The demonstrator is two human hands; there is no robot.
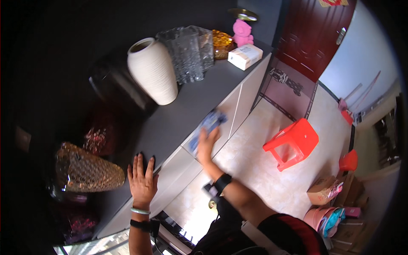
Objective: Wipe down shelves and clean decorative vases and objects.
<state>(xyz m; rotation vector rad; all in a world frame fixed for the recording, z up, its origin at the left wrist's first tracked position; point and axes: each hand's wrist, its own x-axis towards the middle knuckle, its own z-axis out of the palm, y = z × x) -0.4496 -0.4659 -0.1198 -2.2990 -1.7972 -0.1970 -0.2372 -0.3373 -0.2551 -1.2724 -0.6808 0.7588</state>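
Note:
My right hand (207,145) grips a blue-grey cloth (208,126) against the front face of a low cabinet, just under the top edge. Cloth and fingers are blurred. Flat on the dark cabinet top (191,105), near its front edge, rests my left hand (142,181) with the fingers spread and nothing held. Beside it, to the left, is an amber textured glass vase (92,172). The pale cabinet front (236,108) has drawer or door seams. A white ribbed vase (154,71) stands farther back on the top.
Clear glass vases (188,52), an amber glass vessel (222,44), a pink figurine (243,33) and a tissue pack (245,56) stand along the cabinet. A red plastic stool (293,143) is on the tiled floor. Cardboard boxes (323,191) and a pink bucket (315,216) sit at right.

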